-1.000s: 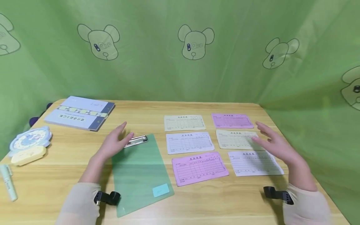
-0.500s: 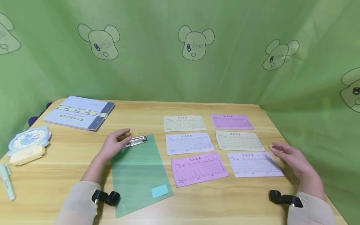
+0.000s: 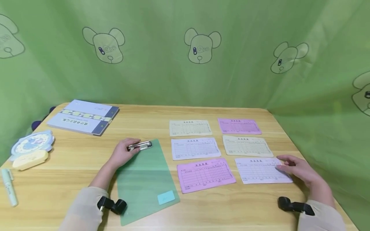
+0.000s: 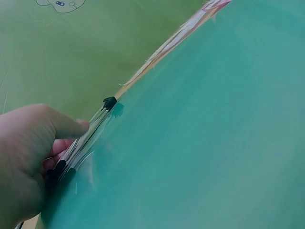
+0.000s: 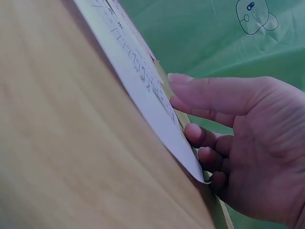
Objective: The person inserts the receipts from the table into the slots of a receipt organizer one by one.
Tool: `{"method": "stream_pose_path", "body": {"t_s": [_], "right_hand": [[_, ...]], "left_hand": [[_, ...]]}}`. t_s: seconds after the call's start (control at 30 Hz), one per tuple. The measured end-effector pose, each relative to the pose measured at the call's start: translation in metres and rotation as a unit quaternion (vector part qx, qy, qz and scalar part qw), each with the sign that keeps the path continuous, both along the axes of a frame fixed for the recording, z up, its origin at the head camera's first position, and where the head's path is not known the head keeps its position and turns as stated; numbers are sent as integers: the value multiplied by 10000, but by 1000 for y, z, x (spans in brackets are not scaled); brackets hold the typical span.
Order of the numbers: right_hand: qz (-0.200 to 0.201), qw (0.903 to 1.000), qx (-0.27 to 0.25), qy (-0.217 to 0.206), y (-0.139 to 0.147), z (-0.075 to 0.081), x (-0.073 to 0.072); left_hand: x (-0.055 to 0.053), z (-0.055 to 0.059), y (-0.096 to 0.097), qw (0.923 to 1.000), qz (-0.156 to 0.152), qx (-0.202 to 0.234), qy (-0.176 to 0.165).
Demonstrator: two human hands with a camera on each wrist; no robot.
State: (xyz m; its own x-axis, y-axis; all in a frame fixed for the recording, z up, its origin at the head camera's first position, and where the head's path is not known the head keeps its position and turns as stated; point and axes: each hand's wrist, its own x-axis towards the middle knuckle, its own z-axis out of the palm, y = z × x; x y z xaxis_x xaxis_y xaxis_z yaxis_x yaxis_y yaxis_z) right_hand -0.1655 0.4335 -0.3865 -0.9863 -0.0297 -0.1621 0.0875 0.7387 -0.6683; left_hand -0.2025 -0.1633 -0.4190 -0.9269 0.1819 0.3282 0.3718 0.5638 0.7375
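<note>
A translucent green clipboard (image 3: 145, 179) lies on the table, a pale blue label near its lower right corner. My left hand (image 3: 123, 154) is at its metal clip (image 3: 141, 145); in the left wrist view the thumb lies on the clip and the fingers curl behind it. My right hand (image 3: 299, 170) is at the right edge of a white form slip (image 3: 257, 171), thumb over the paper. In the right wrist view the loosely bent fingers are at the edge of the slip (image 5: 138, 90), and the thumb seems apart from its surface.
More slips lie flat: a near pink slip (image 3: 206, 175), a white one (image 3: 195, 148), cream ones (image 3: 247, 146) (image 3: 190, 128) and a far pink slip (image 3: 239, 126). At left are a blue notebook (image 3: 83, 117), a round clock-like item (image 3: 33, 142), a yellow case (image 3: 30, 159) and a highlighter (image 3: 9, 187).
My left hand has come down onto the clipboard's clip and taken hold of it. My right hand has moved down and nearer, to the edge of the near white slip. The papers have not moved.
</note>
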Motion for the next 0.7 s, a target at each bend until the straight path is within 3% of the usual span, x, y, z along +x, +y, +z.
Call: {"method": "stream_pose_path", "body": {"t_s": [0.37,0.7], "right_hand": [[280,9973,523,426,-5,-2,0],[80,9964,828,183,-9,-1,-2]], "left_hand": [[1,2,0,9996,168,-208,-45],[2,2,0,9991,227,-353,-72]]}}
